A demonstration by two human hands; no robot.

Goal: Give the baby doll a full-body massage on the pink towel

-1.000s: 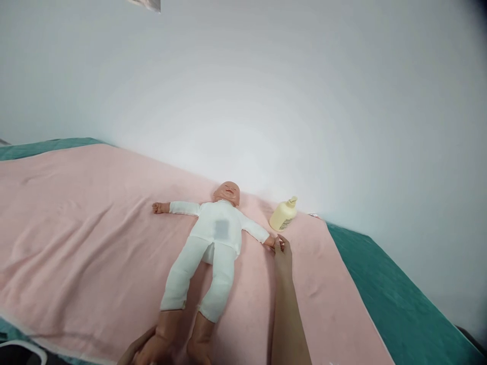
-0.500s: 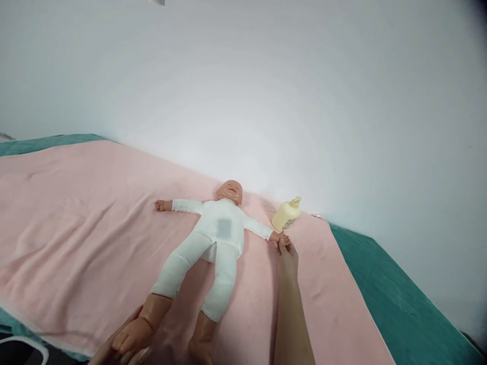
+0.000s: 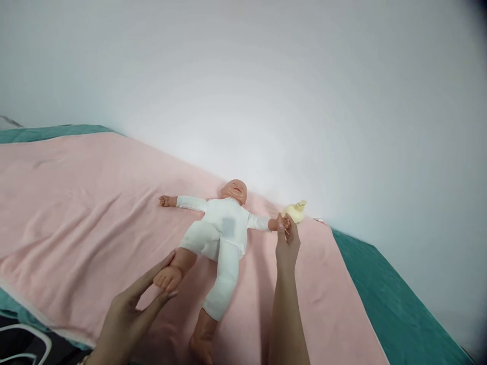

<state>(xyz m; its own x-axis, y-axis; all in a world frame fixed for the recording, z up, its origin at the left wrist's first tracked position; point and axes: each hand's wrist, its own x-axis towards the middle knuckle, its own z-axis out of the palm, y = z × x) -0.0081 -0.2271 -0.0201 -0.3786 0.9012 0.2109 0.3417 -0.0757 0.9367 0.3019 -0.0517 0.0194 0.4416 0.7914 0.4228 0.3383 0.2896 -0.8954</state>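
A baby doll (image 3: pixel 224 230) in a white suit lies on its back on a pink towel (image 3: pixel 76 203), head toward the wall. My left hand (image 3: pixel 133 304) holds the doll's foot between thumb and fingers, and that leg is bent with the knee drawn up toward the body. My right hand (image 3: pixel 287 241) pinches the doll's outstretched hand and lifts it slightly off the towel. The doll's other arm lies stretched out flat, and its other leg is straight.
A cream pump bottle (image 3: pixel 294 210) lies on the towel just behind my right hand, close to the white wall. Teal bedding (image 3: pixel 384 299) shows to the right of the towel and at the far left. A white cable loops at the lower left corner.
My left hand pushed the doll's foot up toward its body, bending the leg. My right hand raised the doll's hand a little, now partly covering the bottle. The view shifted slightly.
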